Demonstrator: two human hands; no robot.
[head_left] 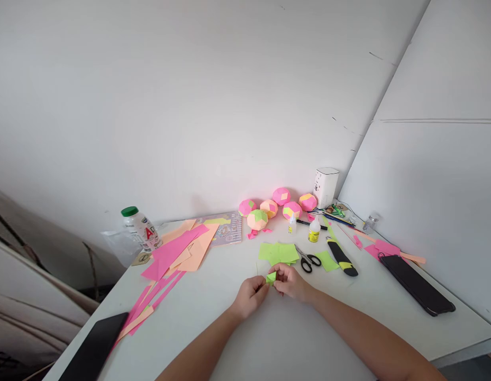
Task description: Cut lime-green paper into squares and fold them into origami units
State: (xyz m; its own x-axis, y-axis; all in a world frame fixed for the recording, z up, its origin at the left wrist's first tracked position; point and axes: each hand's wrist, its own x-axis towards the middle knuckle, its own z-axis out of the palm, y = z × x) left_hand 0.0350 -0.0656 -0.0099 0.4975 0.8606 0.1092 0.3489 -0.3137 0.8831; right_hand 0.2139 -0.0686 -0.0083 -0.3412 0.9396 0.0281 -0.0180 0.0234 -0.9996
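Observation:
A small folded piece of green paper point(271, 278) is held between my two hands, just above the white table point(214, 296). My left hand point(251, 295) pinches its left side, while my right hand point(291, 283) grips it from the right with thumb and fingers. Right behind the hands lie flat green paper sheets point(277, 252). Black-handled scissors point(308, 260) rest against their right edge. Another green paper square point(327, 261) is to the right, beside a black and yellow utility knife point(341, 256).
Several faceted paper balls point(257, 219) stand by the wall, with glue bottles point(314, 231) in front. Pink and orange sheets point(174, 251), paper strips point(150, 304), a white bottle point(142, 228) and a black tablet point(94, 346) are left. A phone point(416, 284) lies right.

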